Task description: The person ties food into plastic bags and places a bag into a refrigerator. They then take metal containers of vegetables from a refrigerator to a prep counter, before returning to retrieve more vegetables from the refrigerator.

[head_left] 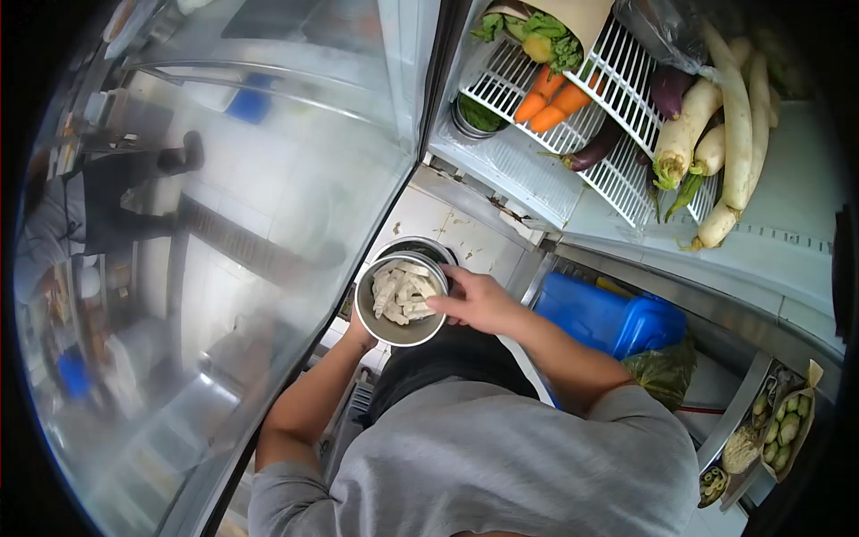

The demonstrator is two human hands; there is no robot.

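Observation:
A round metal bowl (pixel 365 315) holds pale, strip-like pieces of food (pixel 403 293). My right hand (pixel 472 298) grips its right rim, thumb over the edge and fingers on the outside. At the bowl's lower left is my left hand (pixel 361 331), mostly hidden behind it, with its fingers out of sight. Another metal container (pixel 413 242) shows just behind the upper edge of the bowl; whether the two touch, I cannot tell.
On the right, an open fridge has wire shelves (pixel 617 67) with carrots (pixel 546 100), eggplants (pixel 669 89) and white radishes (pixel 734 116). Its glass door (pixel 268 224) stands at the left; a person (pixel 98 201) shows through it. A blue container (pixel 608 318) is lower right.

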